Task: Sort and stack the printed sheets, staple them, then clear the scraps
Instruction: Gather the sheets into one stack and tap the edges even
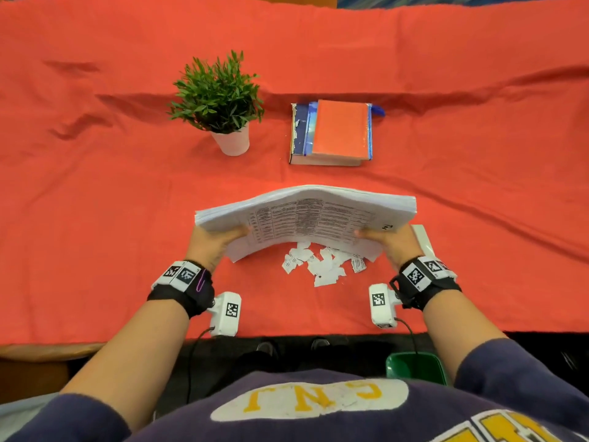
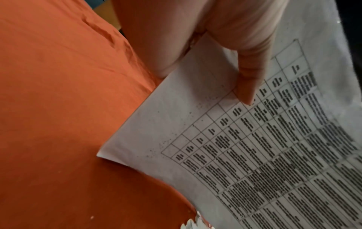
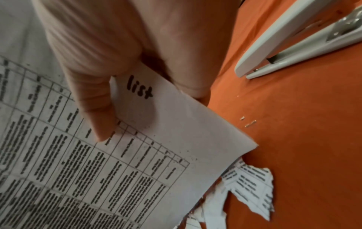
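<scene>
A thick stack of printed sheets (image 1: 306, 215) with a table printed on the top page is lifted off the red cloth, bowed upward in the middle. My left hand (image 1: 216, 240) grips its left end, thumb (image 2: 248, 77) on the top sheet (image 2: 254, 147). My right hand (image 1: 387, 239) grips the right end, thumb (image 3: 94, 100) beside the handwritten word "list" on the sheet (image 3: 156, 147). Torn paper scraps (image 1: 322, 263) lie on the cloth under the stack's near edge, also the scraps (image 3: 248, 186) in the right wrist view. A white stapler (image 1: 422, 239) lies just right of my right hand, seen close as the stapler (image 3: 293, 43).
A potted green plant (image 1: 220, 100) stands behind on the left. Stacked books (image 1: 331, 132) with an orange cover lie behind on the right. A green bin (image 1: 414, 366) sits below the table's near edge. Loose staples (image 3: 249, 123) lie on the red cloth (image 1: 95, 202).
</scene>
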Demonstrator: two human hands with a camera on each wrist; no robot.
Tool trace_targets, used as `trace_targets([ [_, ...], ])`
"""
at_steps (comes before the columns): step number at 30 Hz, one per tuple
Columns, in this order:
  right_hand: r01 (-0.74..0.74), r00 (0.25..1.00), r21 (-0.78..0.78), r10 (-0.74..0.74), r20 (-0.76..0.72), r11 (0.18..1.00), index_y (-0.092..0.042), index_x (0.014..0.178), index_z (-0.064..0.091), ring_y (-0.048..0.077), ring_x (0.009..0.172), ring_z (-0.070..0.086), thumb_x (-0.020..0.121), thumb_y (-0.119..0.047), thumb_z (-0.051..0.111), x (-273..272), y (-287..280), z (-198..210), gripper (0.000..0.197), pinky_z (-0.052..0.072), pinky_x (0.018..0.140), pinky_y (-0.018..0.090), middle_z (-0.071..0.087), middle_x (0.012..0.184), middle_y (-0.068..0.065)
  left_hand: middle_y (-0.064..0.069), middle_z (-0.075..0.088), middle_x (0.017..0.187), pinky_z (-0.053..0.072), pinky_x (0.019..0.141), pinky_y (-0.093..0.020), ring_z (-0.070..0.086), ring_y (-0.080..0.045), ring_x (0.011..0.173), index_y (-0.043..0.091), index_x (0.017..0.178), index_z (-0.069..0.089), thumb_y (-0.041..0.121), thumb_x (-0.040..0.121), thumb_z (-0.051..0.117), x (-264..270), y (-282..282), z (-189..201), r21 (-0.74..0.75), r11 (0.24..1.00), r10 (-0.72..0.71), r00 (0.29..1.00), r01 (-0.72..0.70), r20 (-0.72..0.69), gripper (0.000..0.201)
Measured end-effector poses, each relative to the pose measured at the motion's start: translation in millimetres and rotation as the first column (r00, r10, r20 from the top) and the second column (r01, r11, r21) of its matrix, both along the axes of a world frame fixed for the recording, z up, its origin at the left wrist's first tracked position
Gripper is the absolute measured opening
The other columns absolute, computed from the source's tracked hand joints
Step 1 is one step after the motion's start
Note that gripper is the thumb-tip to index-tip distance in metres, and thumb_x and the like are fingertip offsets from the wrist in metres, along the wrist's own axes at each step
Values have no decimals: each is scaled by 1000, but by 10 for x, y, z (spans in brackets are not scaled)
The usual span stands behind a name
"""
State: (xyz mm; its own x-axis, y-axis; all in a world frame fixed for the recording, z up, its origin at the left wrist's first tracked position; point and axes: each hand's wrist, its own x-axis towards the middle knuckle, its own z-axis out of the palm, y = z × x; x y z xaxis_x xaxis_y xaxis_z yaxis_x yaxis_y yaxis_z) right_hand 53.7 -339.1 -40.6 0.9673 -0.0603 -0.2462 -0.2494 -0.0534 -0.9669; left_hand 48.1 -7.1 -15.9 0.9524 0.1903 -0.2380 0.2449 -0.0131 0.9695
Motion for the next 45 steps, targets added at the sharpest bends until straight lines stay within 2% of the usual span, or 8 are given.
trace_targets([
  [11,1,999,-10,-2,-37,1000,-22,96,65,-3,84,68,71,12,72,-29,58,-66,43,53,71,13,70,99,-5,4,74,103,52,90,-32,68,-11,98,22,101,67,-3,69,79,-23,-89,-8,1,1000,-11,999,11,-43,42],
  [17,95,992,-4,-95,-88,996,-12,106,67,21,103,67,69,0,79,141,-70,180,41,55,91,40,72,105,3,2,75,95,56,86,-35,71,-14,87,19,89,72,4,68,82,142,-155,388,128,992,13,1000,-10,-21,28],
  [21,217,967,-283,-165,196,934,-18,139,39,15,129,47,60,-23,88,358,-254,901,93,34,113,36,49,139,4,11,74,78,55,70,-20,69,-5,71,20,84,72,1,72,77,271,-223,997,208,974,-107,992,91,69,22],
  [24,134,897,-456,88,432,880,-19,146,28,9,133,37,62,-29,88,477,-49,1658,103,26,112,21,40,145,1,-2,71,79,51,68,-27,63,-13,67,10,81,73,7,71,79,378,-308,1369,388,905,-227,970,175,90,12],
  [29,-325,792,-684,583,180,653,-17,131,49,6,113,54,62,-29,88,657,685,2134,80,42,95,23,60,124,-1,1,47,54,31,48,-22,40,-11,47,11,52,51,10,66,76,498,-551,1685,608,744,-401,913,278,74,28],
  [34,-395,818,-555,555,151,732,-4,67,65,-1,45,40,73,-11,80,684,696,2047,18,34,51,22,53,49,-11,-4,52,59,32,53,-26,44,-13,54,0,65,57,15,69,75,475,-521,1766,653,673,-512,856,348,71,24],
  [38,-303,902,-284,370,223,910,2,81,71,19,68,57,75,-6,78,627,448,1866,13,47,67,34,68,76,14,1,60,67,39,58,-26,50,-7,60,6,79,69,22,75,76,448,-190,1700,613,703,-517,851,362,90,19],
  [45,-44,978,81,27,205,996,-17,93,71,13,87,71,71,-14,78,459,319,1364,24,54,86,37,77,88,-5,4,68,103,51,85,-27,63,-9,95,16,113,57,1,92,54,307,-454,1293,58,985,-170,938,160,304,25],
])
